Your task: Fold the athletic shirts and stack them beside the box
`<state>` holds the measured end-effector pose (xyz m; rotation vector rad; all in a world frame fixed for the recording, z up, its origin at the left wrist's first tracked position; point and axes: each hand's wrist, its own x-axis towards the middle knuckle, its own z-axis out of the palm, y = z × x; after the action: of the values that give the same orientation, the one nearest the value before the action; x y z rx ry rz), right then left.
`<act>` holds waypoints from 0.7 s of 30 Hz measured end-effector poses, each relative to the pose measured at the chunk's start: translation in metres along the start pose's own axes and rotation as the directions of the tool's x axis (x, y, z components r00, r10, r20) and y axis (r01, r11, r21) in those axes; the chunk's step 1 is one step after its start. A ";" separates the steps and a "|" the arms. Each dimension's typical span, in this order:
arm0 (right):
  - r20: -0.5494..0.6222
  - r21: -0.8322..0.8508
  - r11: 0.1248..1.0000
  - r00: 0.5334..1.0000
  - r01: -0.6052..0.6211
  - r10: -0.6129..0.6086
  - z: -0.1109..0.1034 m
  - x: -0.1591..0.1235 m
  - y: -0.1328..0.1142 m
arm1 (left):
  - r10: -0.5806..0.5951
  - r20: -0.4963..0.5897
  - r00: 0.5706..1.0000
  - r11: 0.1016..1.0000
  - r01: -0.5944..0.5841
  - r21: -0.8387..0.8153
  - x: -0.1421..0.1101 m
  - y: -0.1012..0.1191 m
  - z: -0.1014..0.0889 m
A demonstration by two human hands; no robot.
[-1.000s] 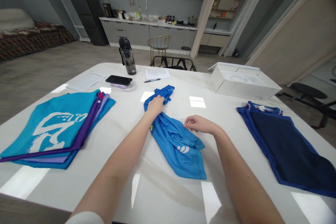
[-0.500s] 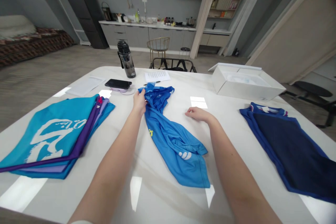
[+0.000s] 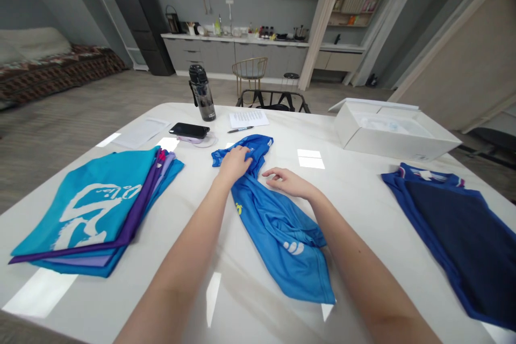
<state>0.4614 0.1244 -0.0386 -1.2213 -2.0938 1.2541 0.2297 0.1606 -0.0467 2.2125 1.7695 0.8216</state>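
Note:
A blue T-shirt (image 3: pixel 278 220) lies twisted and crumpled on the white table, with its darker upper end away from me and its wider, hemmed end towards me. A yellow mark and a white logo show on it. My left hand (image 3: pixel 236 164) rests palm down on the shirt's upper part, fingers laid over the cloth and not closed on it. Just right of the shirt's middle, my right hand (image 3: pixel 287 180) hovers with loosely bent fingers apart, holding nothing.
Folded teal and purple shirts (image 3: pixel 92 204) are stacked at left, a navy shirt (image 3: pixel 455 231) at right. Behind are a phone (image 3: pixel 189 130), water bottle (image 3: pixel 204 97), pen (image 3: pixel 241 129), printed paper (image 3: pixel 250 118) and open white box (image 3: pixel 391 131).
My left hand has let go of the shirt's raised upper end, which now lies flatter on the table. My right hand has moved left, closer to the shirt. The view has shifted slightly.

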 end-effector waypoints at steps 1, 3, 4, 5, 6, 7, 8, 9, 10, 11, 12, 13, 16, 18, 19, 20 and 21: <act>0.021 0.025 1.000 1.000 -0.012 0.011 0.001 0.000 0.001 | -0.010 0.086 0.996 0.997 0.004 0.071 -0.002 0.006 0.005; 0.029 0.068 0.996 0.998 -0.053 0.051 -0.001 -0.001 0.005 | -0.065 0.135 0.989 0.983 0.040 0.180 -0.005 0.017 0.017; 0.022 0.087 0.993 0.997 -0.076 0.074 -0.003 -0.002 0.006 | -0.083 0.126 0.989 0.980 0.058 0.190 -0.007 0.021 0.023; 0.016 0.108 0.990 0.995 -0.096 0.095 -0.005 -0.003 0.007 | -0.092 0.111 0.990 0.984 0.073 0.163 -0.008 0.026 0.029; 0.011 0.132 0.985 0.993 -0.114 0.114 -0.007 -0.003 0.008 | -0.098 0.097 0.990 0.991 0.089 0.097 -0.009 0.030 0.034; 0.001 0.160 0.978 0.991 -0.130 0.132 -0.008 -0.003 0.008 | -0.107 0.090 0.990 0.994 0.108 -0.006 -0.010 0.034 0.040; -0.018 0.194 0.970 0.988 -0.145 0.152 -0.009 -0.003 0.009 | -0.118 0.096 0.988 0.981 0.131 -0.141 -0.010 0.038 0.046; -0.056 0.233 0.960 0.983 -0.157 0.174 -0.010 -0.002 0.009 | -0.125 0.114 0.986 0.943 0.154 -0.295 -0.009 0.042 0.051; -0.112 0.273 0.948 0.973 -0.164 0.200 -0.011 -0.001 0.009 | -0.119 0.143 0.982 0.878 0.172 -0.447 -0.009 0.045 0.055; -0.178 0.311 0.936 0.957 -0.167 0.230 -0.011 0.000 0.009 | -0.096 0.177 0.980 0.797 0.182 -0.576 -0.007 0.048 0.058; -0.246 0.344 0.924 0.934 -0.165 0.259 -0.012 0.001 0.009 | -0.060 0.202 0.977 0.725 0.182 -0.664 -0.006 0.049 0.060; -0.307 0.368 0.916 0.909 -0.160 0.282 -0.012 0.002 0.010 | -0.020 0.211 0.977 0.691 0.166 -0.703 -0.005 0.049 0.060; -0.379 0.385 0.913 0.879 -0.134 0.288 -0.012 0.004 0.012 | 0.050 0.112 0.992 0.827 0.022 -0.562 -0.002 0.041 0.053; -0.331 0.365 0.924 0.912 -0.111 0.241 -0.010 0.004 0.013 | 0.025 0.034 0.999 0.942 -0.012 -0.335 -0.003 0.033 0.047; -0.290 0.356 0.929 0.933 -0.102 0.214 -0.009 0.004 0.013 | -0.010 0.026 1.000 0.974 0.016 -0.227 -0.004 0.029 0.045; -0.251 0.350 0.932 0.949 -0.097 0.193 -0.007 0.004 0.013 | -0.057 0.037 0.998 0.990 0.061 -0.130 -0.006 0.026 0.045; -0.220 0.348 0.933 0.958 -0.097 0.182 -0.006 0.004 0.012 | -0.102 0.057 0.993 0.993 0.105 -0.046 -0.008 0.024 0.044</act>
<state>0.4692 0.1331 -0.0463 -1.3110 -1.5625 1.3701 0.2726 0.1550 -0.0742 2.0731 1.8024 0.7668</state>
